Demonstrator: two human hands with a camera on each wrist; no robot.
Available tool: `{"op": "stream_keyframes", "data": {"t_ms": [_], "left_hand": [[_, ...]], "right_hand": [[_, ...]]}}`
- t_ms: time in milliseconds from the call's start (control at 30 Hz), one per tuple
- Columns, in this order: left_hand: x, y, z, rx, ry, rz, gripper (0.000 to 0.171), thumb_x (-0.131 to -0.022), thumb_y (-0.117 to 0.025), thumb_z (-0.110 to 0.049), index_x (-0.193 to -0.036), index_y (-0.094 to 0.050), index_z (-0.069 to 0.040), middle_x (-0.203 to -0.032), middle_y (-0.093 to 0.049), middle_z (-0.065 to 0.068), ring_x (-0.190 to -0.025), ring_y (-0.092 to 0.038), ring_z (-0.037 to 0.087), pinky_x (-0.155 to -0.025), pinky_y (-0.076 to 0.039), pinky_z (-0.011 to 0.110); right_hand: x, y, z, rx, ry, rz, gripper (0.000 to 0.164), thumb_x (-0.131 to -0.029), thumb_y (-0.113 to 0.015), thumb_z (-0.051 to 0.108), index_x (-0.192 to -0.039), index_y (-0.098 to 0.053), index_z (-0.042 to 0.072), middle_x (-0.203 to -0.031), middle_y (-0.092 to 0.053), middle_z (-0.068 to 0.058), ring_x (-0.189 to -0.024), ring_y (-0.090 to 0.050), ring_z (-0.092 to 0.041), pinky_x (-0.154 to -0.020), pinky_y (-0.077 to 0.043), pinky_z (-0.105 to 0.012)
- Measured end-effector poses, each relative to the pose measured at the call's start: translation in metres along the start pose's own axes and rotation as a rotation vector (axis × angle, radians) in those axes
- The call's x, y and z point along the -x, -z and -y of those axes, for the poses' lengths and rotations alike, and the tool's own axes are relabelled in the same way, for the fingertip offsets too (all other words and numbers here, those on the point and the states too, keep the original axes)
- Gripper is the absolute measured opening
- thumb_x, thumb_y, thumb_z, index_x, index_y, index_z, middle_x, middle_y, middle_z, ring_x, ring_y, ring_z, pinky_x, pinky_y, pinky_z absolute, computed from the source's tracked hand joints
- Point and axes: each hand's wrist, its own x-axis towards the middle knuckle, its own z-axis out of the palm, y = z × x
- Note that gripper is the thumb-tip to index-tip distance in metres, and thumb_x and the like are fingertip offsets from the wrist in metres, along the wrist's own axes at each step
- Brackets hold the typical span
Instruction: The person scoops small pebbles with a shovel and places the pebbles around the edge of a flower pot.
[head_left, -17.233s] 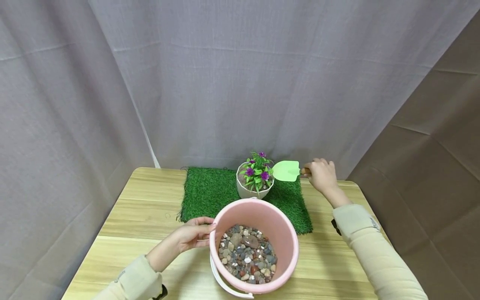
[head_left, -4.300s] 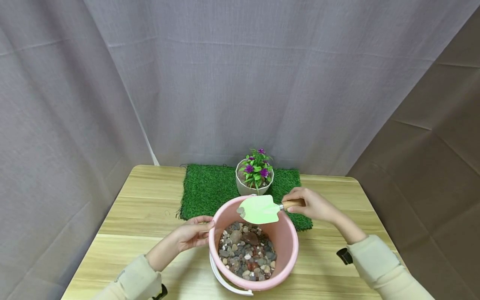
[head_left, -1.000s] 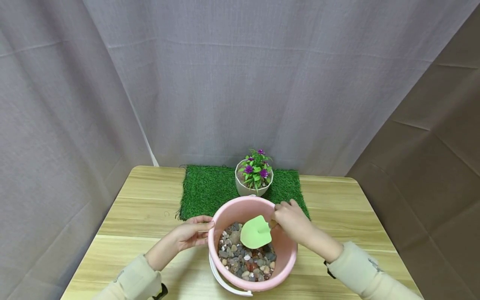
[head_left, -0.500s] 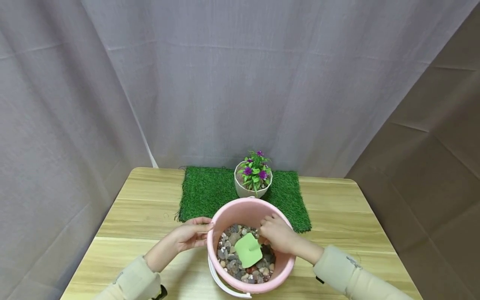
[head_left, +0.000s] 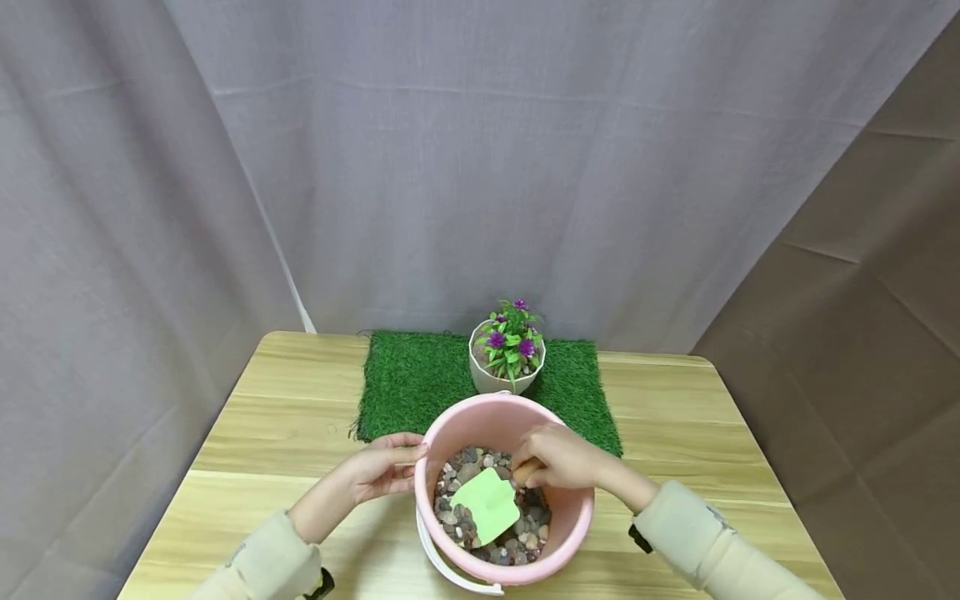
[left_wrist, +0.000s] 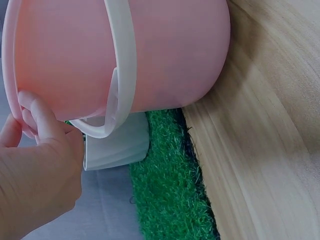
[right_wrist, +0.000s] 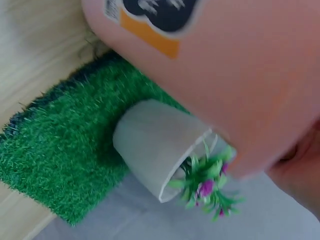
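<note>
Head view: gripping green trowel (head_left: pixel 491 507) by its wooden handle (head_left: pixel 528 472) in right hand (head_left: pixel 566 458), down inside pink bucket (head_left: pixel 480 423), amid pebbles (head_left: pixel 517 547) just beyond the fingers. Pinching bucket rim with left hand (head_left: pixel 386 468), likely for steadying. Past both grips, flower pot (head_left: pixel 490 382) on grass mat (head_left: pixel 416 379). Probably mid-scoop, cannot tell how loaded; next, would call for sliding deeper under pebbles, then lifting level past rim

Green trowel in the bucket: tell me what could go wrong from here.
Pebbles at the edge of the trowel could spill when it is lifted. The left hand only pinches the bucket at its rim, so it might shift. The flowerpot stands close behind and could get knocked.
</note>
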Motion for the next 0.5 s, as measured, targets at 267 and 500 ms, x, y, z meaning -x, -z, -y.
{"op": "stream_keyframes", "data": {"t_ms": [267, 500], "left_hand": [[-0.001, 0.001, 0.001, 0.013, 0.004, -0.001, 0.012, -0.089, -0.064, -0.012, -0.098, -0.057, -0.014, -0.082, -0.068, -0.002, -0.074, -0.065, 0.005, -0.072, -0.06, 0.017], [0.0, 0.001, 0.0, 0.027, 0.006, -0.008, 0.012, -0.089, -0.063, -0.01, -0.097, -0.057, -0.015, -0.081, -0.068, -0.003, -0.072, -0.065, 0.004, -0.071, -0.06, 0.017]], "right_hand": [[0.007, 0.021, -0.012, -0.096, -0.057, -0.012, 0.02, -0.075, -0.075, 0.012, -0.096, -0.073, 0.013, -0.094, -0.072, 0.002, -0.088, -0.064, -0.012, -0.083, -0.056, -0.031], [0.014, 0.029, -0.02, -0.114, -0.113, -0.046, 0.021, -0.075, -0.075, 0.012, -0.096, -0.073, 0.013, -0.093, -0.071, 0.001, -0.085, -0.063, -0.012, -0.081, -0.056, -0.032]]}}
